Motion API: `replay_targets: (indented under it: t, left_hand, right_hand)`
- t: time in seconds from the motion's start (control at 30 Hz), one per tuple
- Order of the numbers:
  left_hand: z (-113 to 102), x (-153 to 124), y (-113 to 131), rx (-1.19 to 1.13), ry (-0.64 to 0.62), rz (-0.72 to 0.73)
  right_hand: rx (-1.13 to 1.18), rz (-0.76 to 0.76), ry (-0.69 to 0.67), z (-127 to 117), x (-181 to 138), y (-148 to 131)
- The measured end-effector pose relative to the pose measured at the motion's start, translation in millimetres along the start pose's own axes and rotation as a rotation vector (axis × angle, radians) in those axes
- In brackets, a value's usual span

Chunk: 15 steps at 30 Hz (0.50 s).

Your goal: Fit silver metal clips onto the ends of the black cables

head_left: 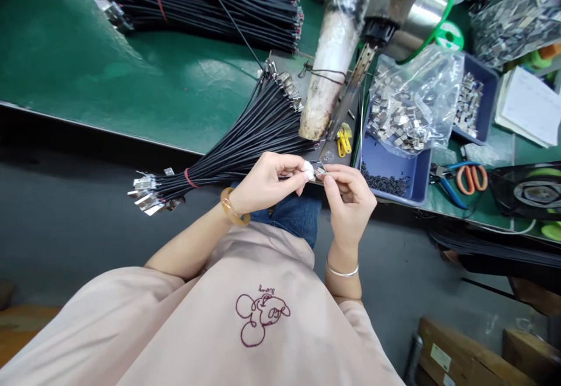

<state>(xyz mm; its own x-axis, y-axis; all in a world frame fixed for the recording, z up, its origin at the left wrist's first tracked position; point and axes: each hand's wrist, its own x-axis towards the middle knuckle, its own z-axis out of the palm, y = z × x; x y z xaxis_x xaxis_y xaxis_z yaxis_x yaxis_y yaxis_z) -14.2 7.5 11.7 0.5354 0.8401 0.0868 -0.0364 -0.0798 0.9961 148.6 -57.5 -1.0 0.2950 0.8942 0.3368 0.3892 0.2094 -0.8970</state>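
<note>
My left hand point(267, 183) is closed around a bundle of black wires point(236, 149) tied with a red band, its taped fingertips pinching one wire's end. My right hand point(348, 199) pinches a small metal clip point(320, 170) right against that wire end. Both hands meet at the green bench's front edge, under a machine's wrapped cylinder point(326, 76). The bundle's far ends carry metal terminals point(149, 193) that hang out over the floor to the left.
A blue tray point(394, 164) holds a plastic bag of metal clips point(407, 105) and black bits. Another bundle of black wires point(210, 6) lies at the back of the green bench point(87, 65). Yellow snips point(344, 141), orange-handled scissors point(471, 178) and blue pliers lie nearby.
</note>
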Motion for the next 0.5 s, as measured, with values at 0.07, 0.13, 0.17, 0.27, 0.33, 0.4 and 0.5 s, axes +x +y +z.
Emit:
replay_targets:
  t: [0.07, 0.13, 0.17, 0.27, 0.33, 0.4, 0.5]
  left_hand:
    - [-0.7, -0.4, 0.4, 0.032, -0.018, 0.022]
    - [-1.0, -1.1, -0.1, 0.077, -0.028, 0.042]
    - [-1.1, -1.4, -0.4, 0.099, -0.032, 0.046]
    - [-2.2, -1.9, -0.8, 0.134, -0.044, 0.045]
    - [-3.8, -1.8, -1.0, 0.145, -0.055, 0.062]
    - [-5.4, -1.8, -1.6, 0.160, -0.074, 0.108]
    - [-5.4, -2.4, -3.7, 0.182, -0.074, 0.155]
  right_hand:
    - [0.060, 0.023, -0.061, -1.0, 1.5, 0.4]
    - [0.098, 0.042, -0.094, -1.5, 1.4, 0.3]
    - [0.109, 0.051, -0.100, -1.6, 0.8, 0.1]
    - [0.119, 0.071, -0.101, -2.1, -0.8, 0.4]
    - [0.135, 0.085, -0.115, -3.1, -0.6, 2.4]
    - [0.190, 0.112, -0.161, -4.1, 0.7, 5.8]
    - [0.282, 0.157, -0.217, -4.0, 1.7, 9.8]
